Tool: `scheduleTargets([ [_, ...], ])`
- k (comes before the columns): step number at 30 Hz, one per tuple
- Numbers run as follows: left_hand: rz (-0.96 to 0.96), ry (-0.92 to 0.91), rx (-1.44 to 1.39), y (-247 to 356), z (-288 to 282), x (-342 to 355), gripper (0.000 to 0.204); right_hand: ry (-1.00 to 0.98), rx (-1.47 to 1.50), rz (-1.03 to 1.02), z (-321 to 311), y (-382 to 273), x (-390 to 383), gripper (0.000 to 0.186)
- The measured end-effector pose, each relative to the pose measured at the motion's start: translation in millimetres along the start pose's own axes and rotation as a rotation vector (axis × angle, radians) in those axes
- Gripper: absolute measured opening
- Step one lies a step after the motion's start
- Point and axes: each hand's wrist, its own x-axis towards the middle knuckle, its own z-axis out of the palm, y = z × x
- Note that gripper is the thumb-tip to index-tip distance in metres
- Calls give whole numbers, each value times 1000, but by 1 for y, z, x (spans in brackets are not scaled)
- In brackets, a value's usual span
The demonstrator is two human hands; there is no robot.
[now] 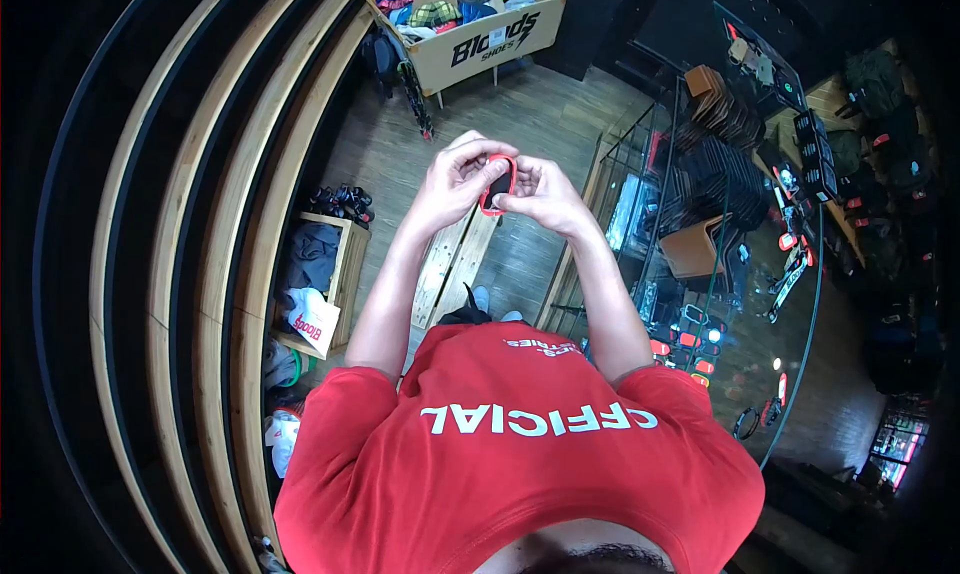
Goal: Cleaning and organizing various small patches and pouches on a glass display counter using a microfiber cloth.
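Observation:
Out in front of my chest, both hands hold a small oblong thing (497,184) with a dark face and a red rim; its kind I cannot make out. My left hand (452,182) is closed on its left and upper side, the thumb lying against the dark face. On the other side my right hand (548,196) grips its right edge, with the thumb near the lower end. The thing stands roughly upright between the hands, and my fingers hide parts of its rim.
A wooden bench (440,269) stands below my hands. Beyond it is a large box (480,59) full of colourful cloth items. To the right is a glass display case (690,264) with wallets and small goods. Curved wooden shelves (225,274) line the left, beside a wooden crate (345,274).

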Motion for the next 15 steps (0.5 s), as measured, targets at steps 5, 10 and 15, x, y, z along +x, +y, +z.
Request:
scheduleTargets([
  [5, -69, -74, -148, -6, -3, 5, 17, -93, -48, 42, -9, 9, 6, 40],
  [10, 50, -88, -141, -51, -3, 6, 35, -189, -4, 135, -6, 25, 10, 38],
  [15, -130, 171, -296, -74, 7, 0, 47, -58, 88, 153, 12, 25, 4, 41],
])
